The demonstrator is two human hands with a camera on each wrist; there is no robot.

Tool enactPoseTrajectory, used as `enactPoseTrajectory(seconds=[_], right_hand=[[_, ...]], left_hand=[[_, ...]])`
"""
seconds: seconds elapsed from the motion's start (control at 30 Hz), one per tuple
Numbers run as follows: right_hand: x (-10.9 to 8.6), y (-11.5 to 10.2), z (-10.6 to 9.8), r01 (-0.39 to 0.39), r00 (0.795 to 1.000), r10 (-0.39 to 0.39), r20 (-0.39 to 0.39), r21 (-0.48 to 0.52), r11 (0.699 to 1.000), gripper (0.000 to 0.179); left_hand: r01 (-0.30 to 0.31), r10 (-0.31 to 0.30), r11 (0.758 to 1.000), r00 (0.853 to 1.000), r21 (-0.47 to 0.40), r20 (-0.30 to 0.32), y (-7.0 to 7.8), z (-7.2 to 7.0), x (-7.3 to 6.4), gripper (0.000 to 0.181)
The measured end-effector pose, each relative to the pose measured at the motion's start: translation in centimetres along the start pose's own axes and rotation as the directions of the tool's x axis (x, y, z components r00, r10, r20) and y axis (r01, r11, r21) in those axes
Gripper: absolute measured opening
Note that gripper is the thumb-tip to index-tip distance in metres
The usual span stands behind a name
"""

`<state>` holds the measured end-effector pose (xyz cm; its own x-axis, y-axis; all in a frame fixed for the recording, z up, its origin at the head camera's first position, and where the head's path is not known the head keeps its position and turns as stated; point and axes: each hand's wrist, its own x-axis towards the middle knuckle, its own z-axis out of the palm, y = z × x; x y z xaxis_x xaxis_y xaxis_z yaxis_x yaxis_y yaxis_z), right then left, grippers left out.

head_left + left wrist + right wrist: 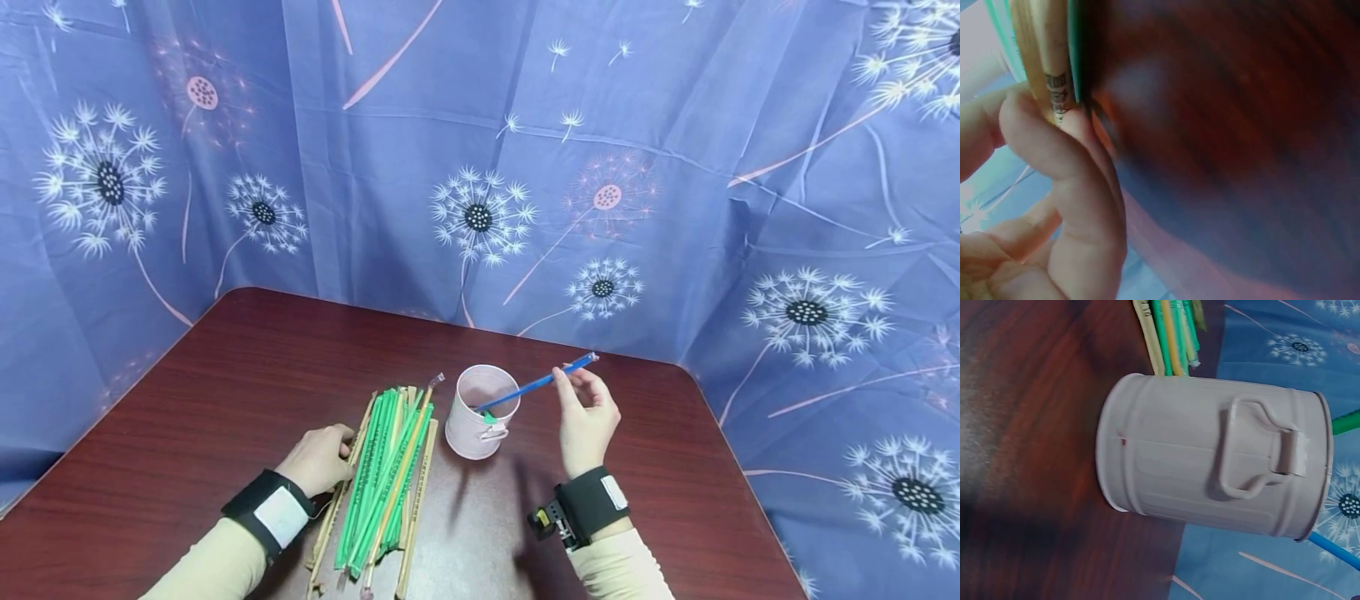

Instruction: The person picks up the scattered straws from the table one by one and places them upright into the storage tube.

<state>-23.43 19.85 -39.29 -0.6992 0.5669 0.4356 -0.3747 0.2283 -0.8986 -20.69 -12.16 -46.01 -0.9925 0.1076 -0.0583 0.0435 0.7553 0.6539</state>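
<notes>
In the head view my right hand point(588, 417) pinches a blue straw-like stick point(536, 384) with a clear crinkled end. The stick slants down to the left, its lower end inside a whitish metal bucket point(472, 437). A bit of green point(489, 417) shows at the bucket's near rim. My left hand point(318, 460) is at the left edge of a pile of green wrapped sticks point(386, 479) and brown wrapped sticks point(420, 508). Close up in the left wrist view, its thumb and finger pinch a tan printed stick point(1054, 50).
One yellow stick point(408, 454) lies slantwise over the pile. The pile and the bucket stand side by side on a dark red-brown table point(262, 358). A blue curtain point(375, 208) with dandelion prints hangs behind and around the table. The bucket's wire handle point(1235, 450) hangs on its side.
</notes>
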Motion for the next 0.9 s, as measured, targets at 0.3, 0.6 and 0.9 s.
enactPoseTrajectory(seconds=[0.3,0.6,0.9], right_hand=[[-0.7,0.3,0.0,-0.007,1.000,0.008,0.024,-0.055,0.998,0.038],[-1.1,0.4,-0.2,-0.081,0.995,0.082,0.054,-0.014,0.997,0.038],[-1.9,-1.4,0.6,-0.081,0.988,0.051,0.149,0.200,0.976,0.030]], left_hand=[[-0.004,0.004,1.000,1.000,-0.016,0.001,0.5,-0.3,0.0,0.049],[-0.043,0.042,0.999,0.998,-0.012,-0.049,0.9,-0.5,-0.1,0.033],[-0.138,0.126,0.988,0.979,-0.067,-0.161,3.0,-1.2,-0.9,0.030]])
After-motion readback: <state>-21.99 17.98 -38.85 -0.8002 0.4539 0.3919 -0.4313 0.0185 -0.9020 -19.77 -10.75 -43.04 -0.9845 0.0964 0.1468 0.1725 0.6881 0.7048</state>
